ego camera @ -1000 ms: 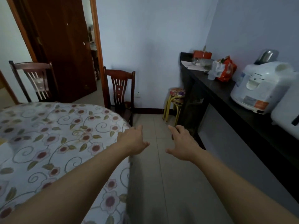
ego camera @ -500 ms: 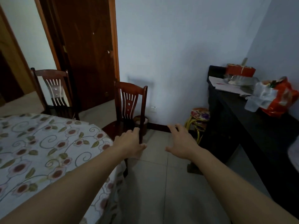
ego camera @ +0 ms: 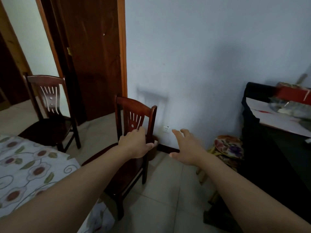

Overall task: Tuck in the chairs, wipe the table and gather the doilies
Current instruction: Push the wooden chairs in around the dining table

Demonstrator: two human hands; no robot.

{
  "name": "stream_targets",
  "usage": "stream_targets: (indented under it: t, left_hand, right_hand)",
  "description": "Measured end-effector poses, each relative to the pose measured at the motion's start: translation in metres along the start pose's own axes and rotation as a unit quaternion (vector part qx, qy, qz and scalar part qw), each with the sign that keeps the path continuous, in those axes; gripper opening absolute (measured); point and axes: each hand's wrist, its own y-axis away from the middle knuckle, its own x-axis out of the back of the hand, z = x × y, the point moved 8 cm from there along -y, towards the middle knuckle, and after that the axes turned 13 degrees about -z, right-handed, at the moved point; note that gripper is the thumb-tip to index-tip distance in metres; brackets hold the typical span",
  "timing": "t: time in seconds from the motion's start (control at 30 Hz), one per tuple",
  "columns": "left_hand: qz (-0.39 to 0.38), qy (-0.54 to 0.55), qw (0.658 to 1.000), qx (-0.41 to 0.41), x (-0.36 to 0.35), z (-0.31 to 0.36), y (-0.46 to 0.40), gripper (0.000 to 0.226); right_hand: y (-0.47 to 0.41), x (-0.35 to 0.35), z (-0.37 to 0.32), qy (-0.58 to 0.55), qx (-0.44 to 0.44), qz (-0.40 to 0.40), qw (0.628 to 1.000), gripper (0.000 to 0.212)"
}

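A dark wooden chair [ego camera: 134,108] stands pulled out from the table's right edge, its back toward the wall. My left hand [ego camera: 134,143] is at the right post of this chair's back, thumb across the post and fingers loosely bent in front of the slats; a firm grip does not show. To the right of the chair, my right hand [ego camera: 186,147] hovers with fingers spread, holding nothing. A second chair [ego camera: 48,98] stands further left by the doorway. The table [ego camera: 25,169] has a floral cloth. No doilies are in view.
A brown door [ego camera: 94,56] stands open behind the chairs. A small stool with a floral cushion [ego camera: 228,147] sits against a black sideboard [ego camera: 269,148] on the right, which carries papers and a red box [ego camera: 292,95]. Tiled floor lies between chair and sideboard.
I have moved closer to the near chair. My left hand has reached its back post; my right hand has stretched forward beside it. The rice cooker has left the view.
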Motion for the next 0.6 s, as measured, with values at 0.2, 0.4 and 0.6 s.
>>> stream_targets:
  t: [0.2, 0.4, 0.6]
  left_hand:
    - [0.006, 0.004, 1.0, 0.028, 0.029, 0.0, -0.114, 0.068]
    - [0.013, 0.029, 0.998, 0.063, 0.053, -0.005, -0.222, 0.065]
    - [0.035, 0.054, 0.985, 0.159, 0.075, -0.012, -0.325, 0.068]
  right_hand:
    - [-0.11, 0.046, 0.041, 0.008, 0.016, 0.0, 1.0, 0.084]
    - [-0.231, 0.08, 0.078, 0.001, 0.061, -0.008, 0.998, 0.084]
    - [-0.359, 0.105, 0.111, 0.012, 0.13, -0.046, 0.99, 0.085]
